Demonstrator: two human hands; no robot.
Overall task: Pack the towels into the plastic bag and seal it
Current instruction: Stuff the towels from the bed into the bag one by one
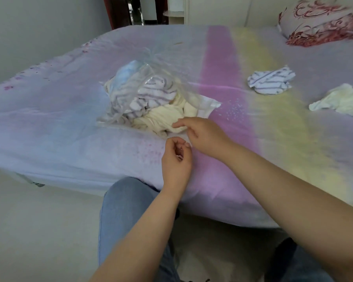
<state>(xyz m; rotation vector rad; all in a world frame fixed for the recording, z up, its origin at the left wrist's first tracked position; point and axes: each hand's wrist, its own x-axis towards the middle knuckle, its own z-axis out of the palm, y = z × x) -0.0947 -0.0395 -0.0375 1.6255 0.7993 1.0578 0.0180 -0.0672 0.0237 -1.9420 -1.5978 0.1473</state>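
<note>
A clear plastic bag (130,82) lies on the bed, stuffed with a purple-striped towel (151,94), a cream towel (161,119) and a pale blue one (128,70). The cream towel bulges out at the bag's near end. My right hand (204,135) rests against that cream towel, with thumb and fingers pinched on the bag's thin rim. My left hand (177,159) is just below it with curled fingers, pinching the same faint plastic edge. Off to the right, a loose striped towel (271,82) and a loose cream towel (342,100) lie on the sheet.
The bed (49,129) has a pastel lilac, pink and yellow sheet; its front edge runs just under my hands. A red-patterned pillow (322,23) sits at the far right corner. My knees in jeans (126,210) are against the bed, with pale floor to the left.
</note>
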